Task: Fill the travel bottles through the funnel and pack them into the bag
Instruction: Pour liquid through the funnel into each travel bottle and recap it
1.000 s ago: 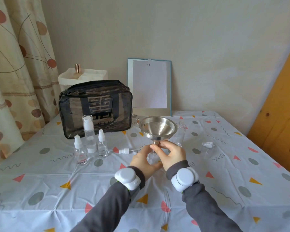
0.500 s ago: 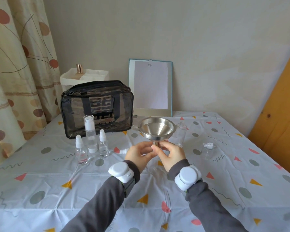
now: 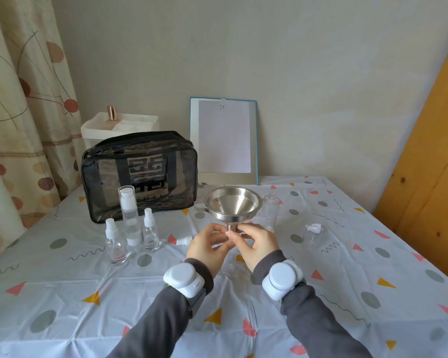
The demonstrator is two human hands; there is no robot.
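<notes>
One funnel [image 3: 232, 204]: polished steel, with a wide cone bowl opening upward, a short narrow spout beneath and a small loop handle on its left rim.
Where it is: held upright above the middle of the worktop [image 3: 347, 280], in front of the bag's right end.
Right grip: the right hand [image 3: 256, 245] has thumb and forefinger closed on the spout from the right, the other fingers curled behind.
Left grip: the left hand [image 3: 207, 248] meets it from the left, curled fingertips closed on the same spout. The bowl sits wholly above both hands.
Under the hands: a clear bottle [image 3: 229, 270], only its lower part showing between the wrists (the fingers hide whether the spout reaches its neck).
Just left of the hands: a loose spray head [image 3: 184, 240] lying on the cloth.
Further left: a tall pump bottle [image 3: 130, 218] stands capped between a nearer spray bottle [image 3: 113, 241] and a farther spray bottle [image 3: 150, 232], all clear with white tops.
Behind the funnel's right rim: an open bottle [image 3: 270, 211], clear and uncapped, upright.
Right of that: a clear piece with a white spray part [image 3: 313, 233], too faint to tell more.
Bag [image 3: 140, 174]: black and see-through, standing behind the capped bottles.
Against the wall: a blue-edged board [image 3: 224, 138] with a sheet of paper, and a white box [image 3: 119, 125] behind the bag.
Wrists: white units [image 3: 183, 279] strapped over grey sleeves.
</notes>
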